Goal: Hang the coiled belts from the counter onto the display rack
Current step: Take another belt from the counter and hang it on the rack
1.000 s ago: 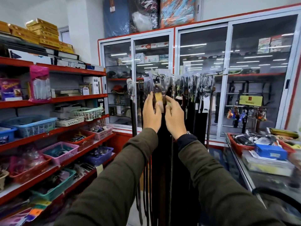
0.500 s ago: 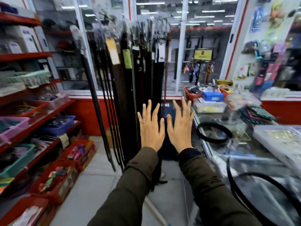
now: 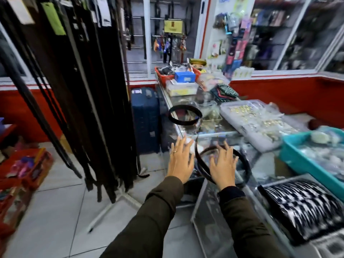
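Observation:
Two coiled black belts lie on the glass counter point(image 3: 230, 138). The near coiled belt point(image 3: 243, 164) sits at the counter's corner, and my right hand point(image 3: 222, 166) hovers over it with fingers spread, holding nothing. My left hand point(image 3: 180, 161) is open just left of that coil, over the counter's edge. The far coiled belt point(image 3: 185, 115) rests further back on the glass. The display rack point(image 3: 78, 86) stands at the left, hung with many long dark belts that reach almost to the floor.
A blue suitcase point(image 3: 146, 116) stands between rack and counter. On the counter are a teal tray point(image 3: 305, 161), a clear box of gold pieces point(image 3: 255, 118), a red basket point(image 3: 163, 77) and a black-and-white patterned item point(image 3: 301, 203). Red baskets point(image 3: 22, 170) sit on the floor at left.
Both hands have come down from the top of the rack, empty, and moved right to the counter. My view has swung from the rack towards the near coiled belt.

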